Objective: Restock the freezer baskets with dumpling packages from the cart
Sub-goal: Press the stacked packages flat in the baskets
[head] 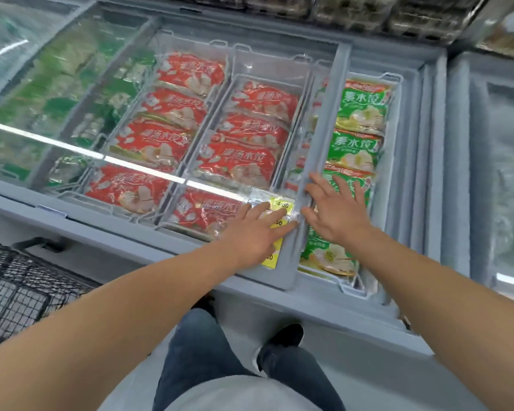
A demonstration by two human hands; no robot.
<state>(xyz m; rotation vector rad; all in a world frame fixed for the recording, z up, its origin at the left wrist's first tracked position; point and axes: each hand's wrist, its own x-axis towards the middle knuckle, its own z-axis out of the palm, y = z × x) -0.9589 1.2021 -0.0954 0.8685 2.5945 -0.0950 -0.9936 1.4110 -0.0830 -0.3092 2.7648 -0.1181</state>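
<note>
Both hands reach to the grey plastic frame bar of the sliding glass lid point(304, 203) on the grey chest freezer point(309, 295); the left hand point(257, 232) lies flat on the glass with straight fingers touching the bar's left side, over the yellow price labels point(279, 207); the right hand point(336, 207) rests spread on the bar's right side — fingers relaxed, gripping nothing. Red dumpling packages point(238, 164) fill two clear plastic baskets point(267, 62) under the glass; green dumpling packages point(355, 146) lie in the uncovered basket, just beneath the right hand. The black wire cart point(15, 289) stands at lower left — its contents cannot be made out.
</note>
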